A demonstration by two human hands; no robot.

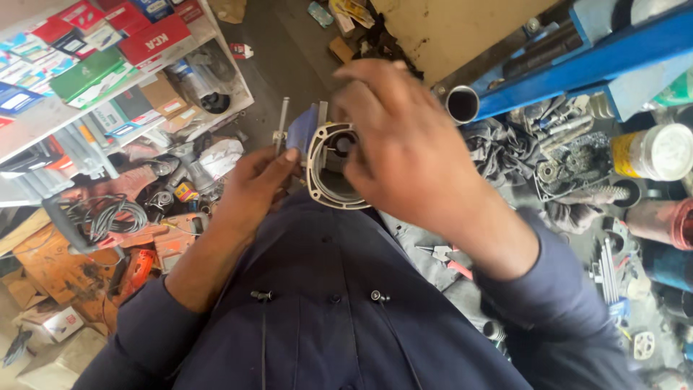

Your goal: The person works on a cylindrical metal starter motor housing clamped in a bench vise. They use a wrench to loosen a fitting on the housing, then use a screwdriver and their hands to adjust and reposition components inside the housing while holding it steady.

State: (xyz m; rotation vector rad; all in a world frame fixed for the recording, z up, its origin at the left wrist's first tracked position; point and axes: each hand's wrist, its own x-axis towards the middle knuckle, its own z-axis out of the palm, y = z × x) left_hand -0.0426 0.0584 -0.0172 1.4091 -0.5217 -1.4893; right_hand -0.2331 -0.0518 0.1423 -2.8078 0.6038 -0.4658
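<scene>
Here, metal housing between 2 hands, left hand pinching its rim; right hand covering it, grip unclear

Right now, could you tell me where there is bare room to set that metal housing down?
Bare floor shows between the shelf and the tan board. Everywhere else is crowded: tools and cable beside the left hand, cans beyond the right hand.

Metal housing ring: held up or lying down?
Held up: the metal housing ring sits between the left hand and right hand, above the lap.
</scene>
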